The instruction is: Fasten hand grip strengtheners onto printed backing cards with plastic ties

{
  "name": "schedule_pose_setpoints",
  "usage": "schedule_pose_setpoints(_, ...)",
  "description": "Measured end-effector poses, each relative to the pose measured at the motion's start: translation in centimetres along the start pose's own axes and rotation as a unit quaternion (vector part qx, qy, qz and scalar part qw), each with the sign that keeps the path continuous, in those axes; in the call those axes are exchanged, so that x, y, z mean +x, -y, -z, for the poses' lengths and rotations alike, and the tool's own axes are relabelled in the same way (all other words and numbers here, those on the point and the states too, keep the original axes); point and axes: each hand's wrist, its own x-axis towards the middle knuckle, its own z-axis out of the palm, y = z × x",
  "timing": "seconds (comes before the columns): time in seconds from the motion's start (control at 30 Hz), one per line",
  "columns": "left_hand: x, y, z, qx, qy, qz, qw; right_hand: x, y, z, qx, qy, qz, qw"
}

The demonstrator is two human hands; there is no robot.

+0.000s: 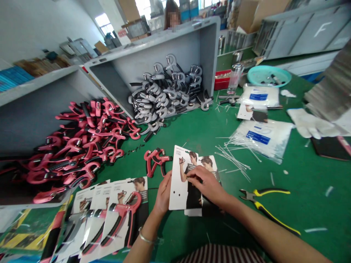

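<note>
My left hand [163, 193] grips the left edge of a white printed backing card [179, 179] that stands on the green table. My right hand [207, 184] lies on the card's face, its fingertips pinched at the middle of the card, on something too small to make out. A second card [210, 162] shows just behind the first. One red hand gripper [155, 159] lies loose on the table just beyond the cards.
A heap of red hand grippers [82, 142] fills the left. A tilted grey bin [197, 44] holds grey ones [164, 95]. Finished carded grippers [115, 215] lie at lower left. Yellow-handled pliers [267, 204], loose white ties [233, 157], plastic bags [263, 137] and a teal bowl [268, 75] sit to the right.
</note>
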Motion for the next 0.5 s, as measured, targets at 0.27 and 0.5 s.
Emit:
schedule_pose_setpoints(0.27, 0.4, -1.0, 1.2, -0.015, 0.035, 0.094, 0.995, -0.7, 1.1, -0.2, -0.007, -0.042, 0.020, 0.999)
schedule_pose_setpoints(0.5, 1.0, -0.4, 1.4, -0.053, 0.076, 0.122, 0.988, -1.8, -1.6, 8.3, -0.218, -0.104, -0.043, 0.969)
